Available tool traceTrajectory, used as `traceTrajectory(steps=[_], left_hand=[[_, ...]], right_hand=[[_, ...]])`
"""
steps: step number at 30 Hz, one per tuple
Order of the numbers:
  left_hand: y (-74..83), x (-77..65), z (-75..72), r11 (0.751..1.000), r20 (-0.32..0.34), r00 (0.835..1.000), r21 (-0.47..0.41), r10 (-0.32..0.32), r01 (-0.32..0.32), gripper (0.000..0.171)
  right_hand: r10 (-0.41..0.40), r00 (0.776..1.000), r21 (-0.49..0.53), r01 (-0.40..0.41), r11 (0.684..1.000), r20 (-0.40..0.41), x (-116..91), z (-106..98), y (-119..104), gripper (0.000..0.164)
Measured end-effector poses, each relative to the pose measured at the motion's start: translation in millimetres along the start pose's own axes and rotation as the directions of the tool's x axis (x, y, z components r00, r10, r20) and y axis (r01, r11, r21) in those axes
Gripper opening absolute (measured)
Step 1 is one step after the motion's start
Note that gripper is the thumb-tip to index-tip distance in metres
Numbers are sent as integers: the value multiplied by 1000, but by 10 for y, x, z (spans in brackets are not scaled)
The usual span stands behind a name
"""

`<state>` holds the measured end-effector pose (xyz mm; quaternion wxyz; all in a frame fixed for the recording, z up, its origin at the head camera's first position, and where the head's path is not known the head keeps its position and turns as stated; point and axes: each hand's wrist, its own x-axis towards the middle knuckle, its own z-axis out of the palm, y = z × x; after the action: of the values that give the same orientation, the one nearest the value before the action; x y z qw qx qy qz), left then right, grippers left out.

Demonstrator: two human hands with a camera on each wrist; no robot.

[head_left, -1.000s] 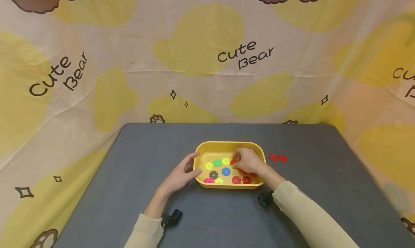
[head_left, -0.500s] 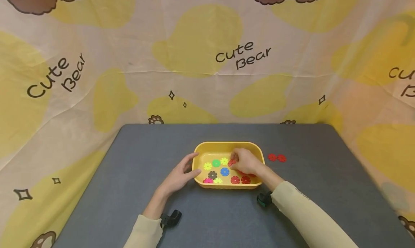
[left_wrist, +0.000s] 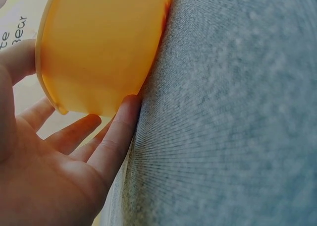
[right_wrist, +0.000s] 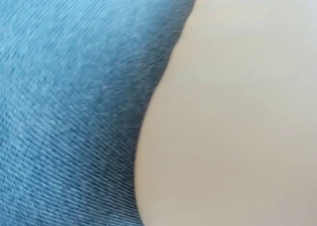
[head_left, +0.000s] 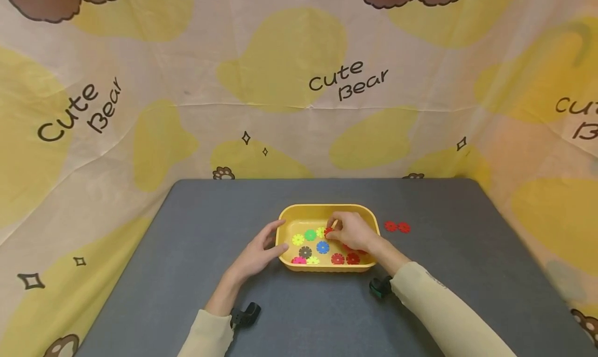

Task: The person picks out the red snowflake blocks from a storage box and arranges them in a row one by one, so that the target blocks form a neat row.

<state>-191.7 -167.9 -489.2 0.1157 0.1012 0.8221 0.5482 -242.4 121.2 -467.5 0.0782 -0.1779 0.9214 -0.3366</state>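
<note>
With clock positions taken from the tray's centre, the left hand [head_left: 254, 256] is set at 9 o'clock, its fingers extended against the outer wall of the yellow tray [head_left: 306, 219]. Inside, a pink disc [head_left: 298, 260] is located at 8 o'clock, a green notched disc [head_left: 310, 235] at 9 o'clock. Near the centre, a red notched disc [head_left: 328, 231] is pinched by the right hand [head_left: 353, 231]. Two joined-looking red pieces [head_left: 390, 226] are placed on the table [head_left: 224, 211], outside at 3 o'clock.

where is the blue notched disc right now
In the head view, the blue notched disc lies inside the yellow tub, just right of the dark gray disc and nearer the person than the green disc.
</note>
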Motion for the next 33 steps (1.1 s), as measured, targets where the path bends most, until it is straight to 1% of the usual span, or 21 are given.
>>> traceTrajectory(steps=[4,8,11,15,18,24,28,33], left_hand=[[-15,1,-4,1000,7,1000,-3,-3,3,66],[-25,4,-10,1000,13,1000,-3,-2,2,67],[-28,7,-14,1000,18,1000,-7,3,-3,67],[-24,6,-20,1000,21,1000,-6,3,-3,67],[-14,4,-22,1000,20,1000,-2,1,-1,68],[-13,13,-15,1000,18,1000,-5,5,-5,67],[-22,14,-11,1000,16,1000,-4,5,-5,66],[-35,13,-3,1000,13,1000,-13,7,-7,66]], right_hand=[[-4,1000,78,5,997,-7,-37,-57,-31,17],[-16,1000,134,18,991,-18,-85,-130,-57,16],[-33,999,189,35,981,-14,-134,-196,-65,16],[-46,999,273,42,961,7,-220,-300,-70,17],[-43,999,307,37,951,14,-293,-382,-62,18],[-36,999,330,31,943,9,-427,-533,-7,20],[-24,1000,304,27,952,-14,-497,-633,56,22],[4,999,268,7,963,-42,-575,-757,189,24]])
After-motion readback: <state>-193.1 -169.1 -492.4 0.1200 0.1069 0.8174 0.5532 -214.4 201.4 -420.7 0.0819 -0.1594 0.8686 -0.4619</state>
